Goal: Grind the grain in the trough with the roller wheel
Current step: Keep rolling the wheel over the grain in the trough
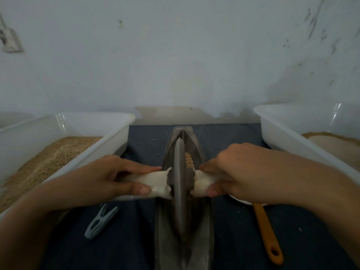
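Observation:
A grey metal roller wheel [179,184] stands on edge in the long boat-shaped metal trough [202,240] at the centre of the dark cloth. Its axle handles are wrapped in white cloth on both sides. My left hand [116,176] grips the left wrapped handle [155,182]. My right hand [231,172] grips the right wrapped handle [202,183]. A small heap of tan grain [188,159] lies in the trough just beyond the wheel, on its right side.
A white tub [81,152] of tan grain stands at the left. Another white tub [280,137] with paler ground material stands at the right. A grey clothes peg [101,221] lies left of the trough, an orange-handled utensil [267,232] on the right. A wall rises behind.

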`<state>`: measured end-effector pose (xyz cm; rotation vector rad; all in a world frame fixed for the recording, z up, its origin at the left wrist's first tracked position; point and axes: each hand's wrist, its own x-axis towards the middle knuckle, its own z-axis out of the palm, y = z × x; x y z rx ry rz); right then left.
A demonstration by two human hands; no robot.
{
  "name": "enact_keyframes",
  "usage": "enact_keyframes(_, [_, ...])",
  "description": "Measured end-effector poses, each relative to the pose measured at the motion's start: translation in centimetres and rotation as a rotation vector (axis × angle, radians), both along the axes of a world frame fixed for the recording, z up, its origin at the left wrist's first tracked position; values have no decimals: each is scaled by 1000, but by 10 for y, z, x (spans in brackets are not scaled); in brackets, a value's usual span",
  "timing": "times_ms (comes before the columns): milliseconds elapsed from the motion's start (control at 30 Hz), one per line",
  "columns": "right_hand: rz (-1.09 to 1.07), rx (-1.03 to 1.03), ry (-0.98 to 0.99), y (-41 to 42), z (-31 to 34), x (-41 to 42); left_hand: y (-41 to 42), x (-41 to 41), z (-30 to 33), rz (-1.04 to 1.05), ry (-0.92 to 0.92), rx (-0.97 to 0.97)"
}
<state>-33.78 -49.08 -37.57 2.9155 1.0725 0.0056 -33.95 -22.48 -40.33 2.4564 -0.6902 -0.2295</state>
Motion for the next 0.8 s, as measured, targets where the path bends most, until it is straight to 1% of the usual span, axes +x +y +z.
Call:
enact_keyframes(33, [12,7,33,-1,5,-6,2,-2,3,-48,48,-26])
enact_keyframes(67, [17,10,51,-2,7,-10,2,-3,4,-83,56,-31])
enact_keyframes(133, [10,1,29,-1,4,-7,1,-3,4,-72,-1,5])
enact_keyframes(200, [-36,16,-15,2,-6,7,-3,2,-3,27,-132,39])
enact_keyframes(300, [-115,142,-54,4,-27,36,-16,14,-20,207,-384,31])
enact_keyframes(367, [-140,201,-164,2,-38,50,-24,23,-32,268,-580,45])
enact_keyframes(400, [-143,208,-224,1,-43,54,-26,25,-36,288,-650,63])
enact_keyframes(467, [-132,192,-273,-2,-48,56,-28,28,-38,286,-695,71])
enact_keyframes(500, [-121,177,-258,-2,-47,54,-26,27,-36,258,-676,56])
enact_keyframes(567, [-100,137,-187,0,-38,44,-22,22,-28,216,-559,17])
enact_keyframes(667, [-60,60,-46,1,-17,25,-8,13,-16,146,-290,-3])
enact_keyframes(767, [11,58,135,-4,3,2,3,4,-3,-37,10,-28])
enact_keyframes(800, [27,53,173,-6,6,-2,4,2,-1,-83,68,-37])
